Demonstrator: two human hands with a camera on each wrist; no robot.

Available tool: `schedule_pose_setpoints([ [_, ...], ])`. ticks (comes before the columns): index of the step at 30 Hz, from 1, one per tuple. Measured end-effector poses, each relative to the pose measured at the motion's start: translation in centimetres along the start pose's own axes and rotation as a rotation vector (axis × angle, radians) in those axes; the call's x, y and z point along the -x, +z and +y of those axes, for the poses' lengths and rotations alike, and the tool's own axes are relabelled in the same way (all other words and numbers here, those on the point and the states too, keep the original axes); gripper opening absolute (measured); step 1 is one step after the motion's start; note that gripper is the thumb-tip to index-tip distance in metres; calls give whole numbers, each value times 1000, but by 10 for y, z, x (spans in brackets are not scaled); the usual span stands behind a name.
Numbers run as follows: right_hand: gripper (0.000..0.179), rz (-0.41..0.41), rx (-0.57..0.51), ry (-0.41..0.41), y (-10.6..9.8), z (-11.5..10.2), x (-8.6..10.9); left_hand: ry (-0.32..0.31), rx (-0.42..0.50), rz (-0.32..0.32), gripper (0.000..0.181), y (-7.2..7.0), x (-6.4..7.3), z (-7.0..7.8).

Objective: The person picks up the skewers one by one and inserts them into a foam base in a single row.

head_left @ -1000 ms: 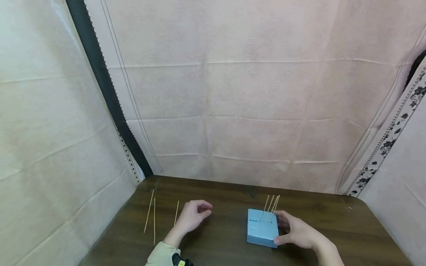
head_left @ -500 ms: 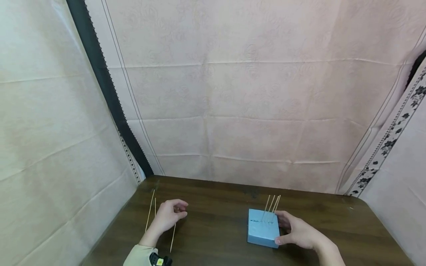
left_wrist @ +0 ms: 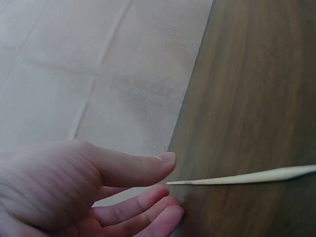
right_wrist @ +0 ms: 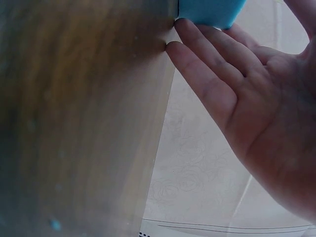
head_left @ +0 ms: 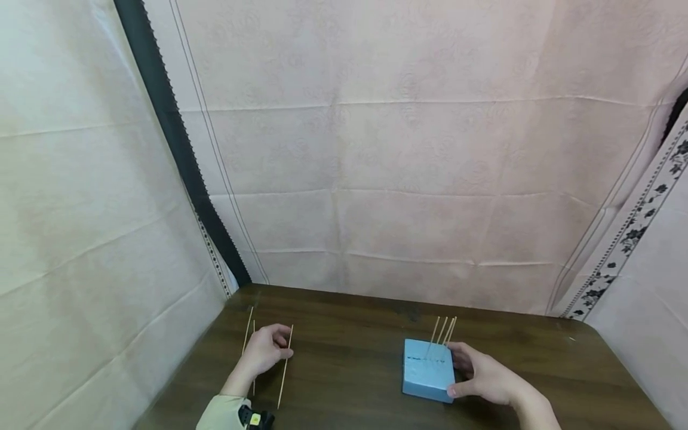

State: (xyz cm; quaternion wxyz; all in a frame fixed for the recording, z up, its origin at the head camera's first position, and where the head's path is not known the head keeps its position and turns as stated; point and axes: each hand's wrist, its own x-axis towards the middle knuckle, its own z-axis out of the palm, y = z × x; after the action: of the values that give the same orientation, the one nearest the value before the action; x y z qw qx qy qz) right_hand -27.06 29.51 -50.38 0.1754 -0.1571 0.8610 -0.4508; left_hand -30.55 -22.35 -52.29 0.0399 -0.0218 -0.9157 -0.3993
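Note:
My left hand hovers over the left part of the table, thumb and fingers apart. Beside its fingertips lies a thin wooden skewer. In the left wrist view the pointed tip of that skewer comes close to the gap between thumb and fingers, not visibly pinched. A blue block sits flat on the table, several skewers standing tilted in its top near a dark marked line. My right hand holds the block's right side, thumb at the front corner, other fingers toward the back.
Two more skewers lie on the brown wooden table: one skewer left of my left hand, another skewer partly hidden by it. Pale cloth hangs behind the table and at both sides.
My left hand has moved left, back across the rightmost loose skewer, which now shows along its fingertips. The right hand and the block keep their place; the head view shifts slightly.

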Motion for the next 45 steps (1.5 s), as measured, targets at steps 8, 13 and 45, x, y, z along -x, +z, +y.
schedule_pose_setpoints([
  [8,94,4,-1,-10,-1,0,0,-23,-5,-47,59,3,1,2],
  [13,94,2,1,-5,0,0,0,-40,7,-48,61,5,3,3],
  [45,97,-7,-15,-5,0,2,-2,-45,-24,-113,61,17,11,24],
])
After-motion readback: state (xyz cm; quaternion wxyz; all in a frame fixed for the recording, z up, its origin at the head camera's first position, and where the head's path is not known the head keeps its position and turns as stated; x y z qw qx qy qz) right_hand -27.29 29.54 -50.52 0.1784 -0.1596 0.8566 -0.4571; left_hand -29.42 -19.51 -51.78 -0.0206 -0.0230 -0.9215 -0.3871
